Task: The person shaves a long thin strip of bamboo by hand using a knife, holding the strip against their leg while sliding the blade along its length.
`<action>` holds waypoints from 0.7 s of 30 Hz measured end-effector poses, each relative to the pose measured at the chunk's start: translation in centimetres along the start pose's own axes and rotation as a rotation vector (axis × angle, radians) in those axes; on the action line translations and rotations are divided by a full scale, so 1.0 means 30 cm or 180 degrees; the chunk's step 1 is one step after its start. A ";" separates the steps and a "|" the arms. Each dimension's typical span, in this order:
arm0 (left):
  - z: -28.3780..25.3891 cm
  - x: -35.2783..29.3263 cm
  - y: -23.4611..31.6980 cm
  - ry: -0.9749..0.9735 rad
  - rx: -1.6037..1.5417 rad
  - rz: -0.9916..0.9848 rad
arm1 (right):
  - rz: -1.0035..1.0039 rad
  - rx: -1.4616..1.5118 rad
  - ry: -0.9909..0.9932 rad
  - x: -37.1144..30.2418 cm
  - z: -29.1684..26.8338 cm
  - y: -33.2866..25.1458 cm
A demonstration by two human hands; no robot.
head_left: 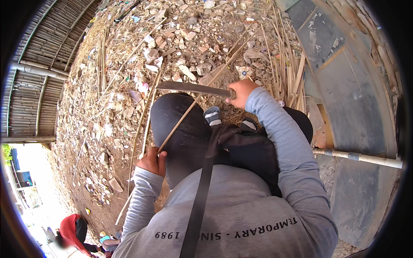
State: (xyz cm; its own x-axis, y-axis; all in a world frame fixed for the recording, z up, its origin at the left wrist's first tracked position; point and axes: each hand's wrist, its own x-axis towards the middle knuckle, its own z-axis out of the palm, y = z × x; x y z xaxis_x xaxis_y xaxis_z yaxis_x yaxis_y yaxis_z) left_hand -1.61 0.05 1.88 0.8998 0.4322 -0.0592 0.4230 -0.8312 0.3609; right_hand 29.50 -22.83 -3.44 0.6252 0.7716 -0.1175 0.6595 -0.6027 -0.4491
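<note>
My right hand point(242, 93) is closed round the handle of a machete point(185, 87) with a long, slightly curved, dull blade. Its blade points left and crosses a thin bamboo strip point(184, 115) above my knees; whether the two touch I cannot tell. My left hand point(152, 161) grips this strip near its lower end, thumb pressed along it. From there the strip slants up and right over my dark-trousered left leg point(172, 116). Other long thin strips point(148, 116) lie left of that leg, beside my left hand.
Stony, littered ground point(116, 116) spreads ahead and left. Split bamboo strips point(290, 64) lie in a heap beyond my right hand. Grey panels point(344, 99) and a pale pipe point(365, 158) stand at the right. A slatted bamboo wall point(51, 38) is at upper left; a person in red point(71, 230) sits lower left.
</note>
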 end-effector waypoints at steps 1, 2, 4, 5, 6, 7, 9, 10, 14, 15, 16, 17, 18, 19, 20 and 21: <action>0.002 0.000 0.001 0.0002 0.0001 -0.0010 | 0.0188 -0.0042 -0.0246 0.004 -0.008 -0.004; 0.004 0.003 0.000 -0.0017 0.0130 -0.0013 | 0.0182 -0.0041 -0.0250 0.009 -0.018 -0.001; 0.012 0.007 0.004 -0.0034 0.0249 -0.0018 | 0.0544 0.0286 -0.0589 0.013 -0.040 0.014; 0.015 0.009 0.008 0.0007 0.0186 -0.0038 | 0.0543 0.0281 -0.0590 0.010 -0.047 0.016; 0.020 0.014 0.011 0.0051 0.0116 -0.0056 | 0.0560 0.0236 -0.0561 0.007 -0.055 0.017; 0.022 0.021 0.011 0.0054 0.0105 -0.0055 | 0.0575 0.0191 -0.0531 0.005 -0.060 0.018; 0.027 0.032 0.009 0.0091 0.0135 -0.0060 | 0.0404 0.0076 -0.0340 0.004 -0.032 0.015; 0.029 0.036 0.005 0.0091 0.0120 -0.0065 | 0.0228 -0.0026 -0.0150 0.001 -0.020 0.008; 0.046 0.046 -0.005 -0.0003 0.0200 -0.0051 | 0.0573 0.0279 -0.0402 0.025 -0.017 0.067; 0.054 0.049 -0.005 0.0067 0.0208 0.0032 | 0.0817 0.0422 -0.0478 0.042 -0.011 0.102; 0.057 0.051 -0.006 0.0072 0.0199 0.0045 | 0.0826 0.0412 -0.0468 0.051 0.002 0.133; 0.059 0.051 -0.008 0.0073 0.0252 0.0029 | 0.0881 0.0399 -0.0200 0.056 0.023 0.163; 0.061 0.050 -0.015 0.0079 0.0312 -0.0012 | 0.0912 0.0389 0.0055 0.062 0.017 0.149; 0.063 0.053 -0.026 0.0088 0.0308 -0.0019 | 0.0783 0.0122 0.0311 0.058 0.018 0.131; 0.063 0.056 -0.043 -0.0002 0.0262 -0.0018 | 0.0774 0.0115 0.0312 0.058 0.012 0.116; 0.061 0.053 -0.061 -0.0091 0.0221 -0.0042 | 0.0776 0.0154 -0.0042 0.059 -0.031 0.052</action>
State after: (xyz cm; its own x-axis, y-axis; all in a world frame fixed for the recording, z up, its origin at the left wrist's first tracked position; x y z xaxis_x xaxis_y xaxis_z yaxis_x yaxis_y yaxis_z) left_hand -0.74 1.60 -0.59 0.8964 0.4339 -0.0903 0.4402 -0.8482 0.2945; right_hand 32.02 -22.60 -3.55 0.7576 0.6074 -0.2388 0.4691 -0.7612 -0.4479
